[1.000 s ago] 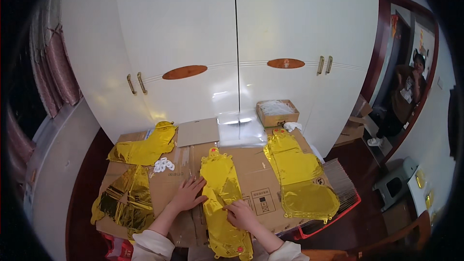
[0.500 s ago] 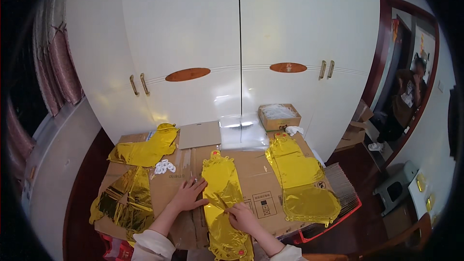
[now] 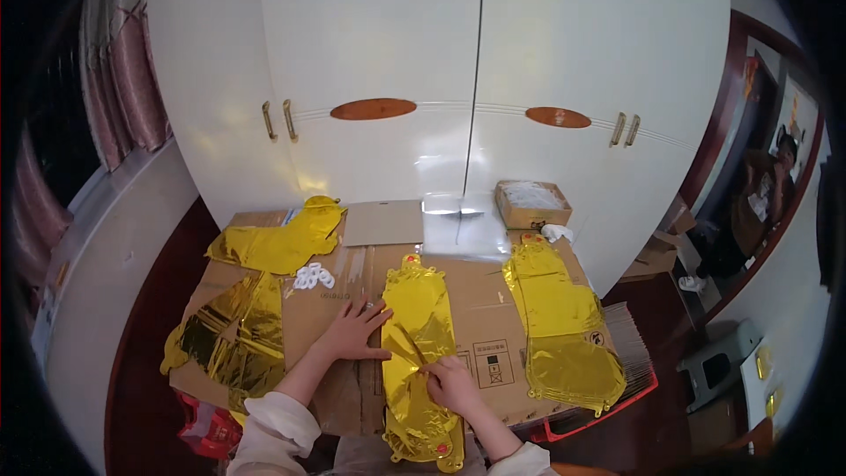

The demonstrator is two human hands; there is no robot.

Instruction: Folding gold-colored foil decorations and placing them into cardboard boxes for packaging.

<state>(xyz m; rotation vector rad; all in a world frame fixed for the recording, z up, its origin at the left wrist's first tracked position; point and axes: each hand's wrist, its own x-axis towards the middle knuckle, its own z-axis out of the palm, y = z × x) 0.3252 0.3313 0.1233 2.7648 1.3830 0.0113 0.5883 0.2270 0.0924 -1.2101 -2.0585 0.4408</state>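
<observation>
A flat gold foil balloon [image 3: 421, 301] lies lengthwise in front of me, its lower end hanging toward my lap. It has small tabs along its rim and red dots near both ends. My left hand [image 3: 354, 335] rests spread on the cardboard, fingertips on the balloon's left edge. Pinched at the balloon's middle, my right hand [image 3: 451, 384] has its fingers closed on the foil beside a crease. To the right lies a stack of gold foil balloons [image 3: 568, 317]. On the left are a smooth foil piece [image 3: 278, 242] and a crumpled one [image 3: 233, 330].
Cardboard [image 3: 330, 397] covers the table. White rings [image 3: 314, 277], a grey-brown board [image 3: 382, 223], clear plastic sheets [image 3: 458, 234] and a small box [image 3: 533, 204] stand toward the white cabinet [image 3: 370, 26]. A person [image 3: 760, 198] stands in the doorway at right; a grey stool [image 3: 718, 361] is nearby.
The whole view has shifted, so the table appears slightly higher and further right. Both hands keep nearly the same places on the balloon.
</observation>
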